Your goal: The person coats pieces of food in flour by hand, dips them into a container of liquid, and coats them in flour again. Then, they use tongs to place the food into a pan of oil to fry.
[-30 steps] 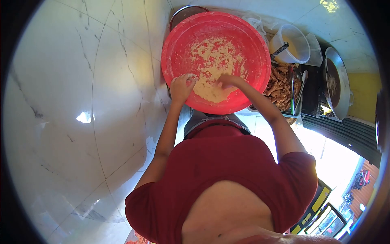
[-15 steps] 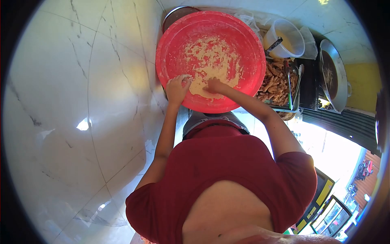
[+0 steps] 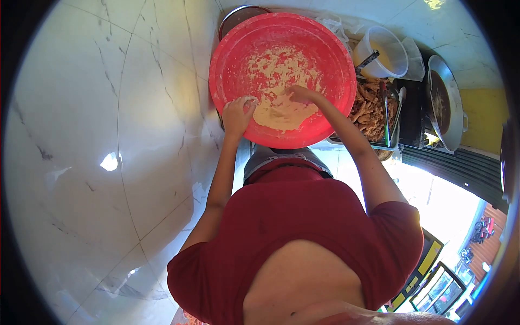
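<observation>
A wide red basin [image 3: 230, 59] stands in front of me. Pale yellow batter [image 3: 281, 116] pools in its near half, with drier, crumbly patches of the same colour farther back. My left hand [image 3: 238, 116] lies over the near-left rim, its fingers curled inward and whitish at the tips; whatever they hold, if anything, is hidden. Over the middle of the basin, my right hand [image 3: 301, 94] is at the batter with its fingers loosely apart and no tool in them.
To the right sits a tray of brown fried pieces [image 3: 368, 111] with tongs [image 3: 398, 108]. Behind it stands a clear plastic tub [image 3: 392, 51] with a dark handle leaning out. A large wok [image 3: 452, 103] of dark liquid is farther right. A tiled wall [image 3: 157, 97] borders my left.
My right hand has moved away from me and slightly right across the batter, exposing a smooth wet patch. The left hand stays at the rim. The basin appears shifted very slightly.
</observation>
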Demonstrator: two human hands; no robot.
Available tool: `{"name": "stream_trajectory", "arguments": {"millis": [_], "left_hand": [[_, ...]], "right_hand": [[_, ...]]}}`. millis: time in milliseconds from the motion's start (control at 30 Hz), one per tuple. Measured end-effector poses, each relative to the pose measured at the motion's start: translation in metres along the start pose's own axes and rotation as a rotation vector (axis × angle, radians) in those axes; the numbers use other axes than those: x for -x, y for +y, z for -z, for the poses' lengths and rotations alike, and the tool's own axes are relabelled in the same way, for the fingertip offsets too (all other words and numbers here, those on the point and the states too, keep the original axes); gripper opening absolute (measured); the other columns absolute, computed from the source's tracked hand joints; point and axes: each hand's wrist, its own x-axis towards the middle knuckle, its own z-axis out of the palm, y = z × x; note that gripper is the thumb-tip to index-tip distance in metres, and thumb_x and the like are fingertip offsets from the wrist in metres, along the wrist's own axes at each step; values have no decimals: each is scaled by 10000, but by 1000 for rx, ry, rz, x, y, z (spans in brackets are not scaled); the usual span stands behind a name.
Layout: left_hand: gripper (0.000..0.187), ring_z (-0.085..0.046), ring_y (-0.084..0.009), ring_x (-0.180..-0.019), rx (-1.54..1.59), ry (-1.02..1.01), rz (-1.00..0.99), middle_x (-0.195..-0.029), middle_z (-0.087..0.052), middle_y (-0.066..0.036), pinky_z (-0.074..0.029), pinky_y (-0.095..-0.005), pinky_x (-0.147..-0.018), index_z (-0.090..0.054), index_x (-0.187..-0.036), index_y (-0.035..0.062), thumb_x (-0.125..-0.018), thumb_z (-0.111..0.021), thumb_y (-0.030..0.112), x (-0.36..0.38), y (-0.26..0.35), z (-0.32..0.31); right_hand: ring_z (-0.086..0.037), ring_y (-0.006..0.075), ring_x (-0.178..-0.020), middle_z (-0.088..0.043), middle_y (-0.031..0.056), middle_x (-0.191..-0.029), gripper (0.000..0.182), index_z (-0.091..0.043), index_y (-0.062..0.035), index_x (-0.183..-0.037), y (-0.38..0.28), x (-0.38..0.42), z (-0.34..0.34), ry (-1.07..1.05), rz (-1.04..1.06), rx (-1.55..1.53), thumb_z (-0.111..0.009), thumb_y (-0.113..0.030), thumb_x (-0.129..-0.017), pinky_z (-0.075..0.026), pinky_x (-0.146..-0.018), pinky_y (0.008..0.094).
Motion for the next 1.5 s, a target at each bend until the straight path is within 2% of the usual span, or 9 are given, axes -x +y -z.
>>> {"name": "stream_trajectory", "arguments": {"millis": [167, 433, 533, 633, 700, 833, 1100, 1233, 1500], "left_hand": [[243, -602, -256, -813, -8, 5, -13, -847, -649, -87, -411, -376, -772, -652, -900, 100, -825, -588, 322, -1, 1, 0], [256, -603, -258, -817, -5, -26, -4, -846, -650, -79, -410, -377, -772, -653, -901, 106, -822, -588, 340, -1, 6, 4], [262, -601, -258, -805, -79, -70, -12, -839, -649, -76, -408, -374, -766, -648, -915, 107, -812, -598, 343, -2, -2, -3], [294, -609, -259, -848, -98, -181, -1, -865, -654, -86, -427, -386, -782, -643, -959, 99, -808, -603, 348, -5, 0, -2], [322, -608, -262, -902, 93, -293, 131, -893, -655, -96, -442, -400, -797, -636, -990, 91, -811, -597, 356, -8, 0, -9], [457, -584, -284, -1012, 258, -596, 137, -994, -637, -155, -461, -411, -835, -590, -1083, 43, -800, -607, 401, -20, -15, -50], [890, -478, -397, -1126, -300, -757, 121, -1333, -331, -257, -438, -464, -891, -307, -1325, 28, -682, -707, 496, -13, -42, -163], [792, -511, -367, -1065, -251, -534, -87, -1228, -428, -224, -451, -450, -867, -377, -1275, 56, -673, -723, 437, -23, 1, -140], [391, -541, -338, -968, -215, -830, -367, -1023, -566, -178, -452, -436, -833, -604, -993, 26, -760, -629, 340, -31, -29, -163]], "right_hand": [[-640, 325, -751, -650, 190, -788, 327, -603, 24, -996, 22, -35, -35, 123, -110, 41, -556, -155, -726, -492, -659, 435], [-596, 307, -972, -630, 206, -981, 424, -624, 12, -984, -14, -24, -121, 252, 82, 467, -588, -363, -789, -444, -863, 411], [-610, 290, -919, -642, 169, -958, 474, -610, 0, -1065, -46, -5, -79, -211, -144, 376, -616, -370, -769, -451, -853, 399], [-618, 245, -822, -634, 154, -823, 411, -620, -7, -1013, -18, -12, -42, -505, 96, 223, -659, -325, -755, -475, -787, 379], [-603, 180, -764, -616, 112, -749, 326, -637, -23, -976, -4, 10, -14, -177, 236, 67, -681, -246, -742, -479, -711, 326], [-614, 180, -731, -638, 111, -783, 276, -640, -5, -956, 8, 53, 23, 285, -151, 27, -696, -160, -735, -486, -641, 309], [-614, 223, -804, -642, 139, -883, 261, -621, -1, -1002, -7, 116, 28, 728, -21, -7, -631, -184, -816, -482, -722, 322], [-610, 284, -821, -633, 161, -900, 276, -606, -20, -1025, -13, 133, 21, 875, 71, -149, -613, -198, -814, -476, -752, 354], [-608, 256, -824, -639, 88, -892, 250, -619, -104, -1020, -32, 142, 6, 971, -36, 107, -603, -254, -820, -469, -753, 371]]}}
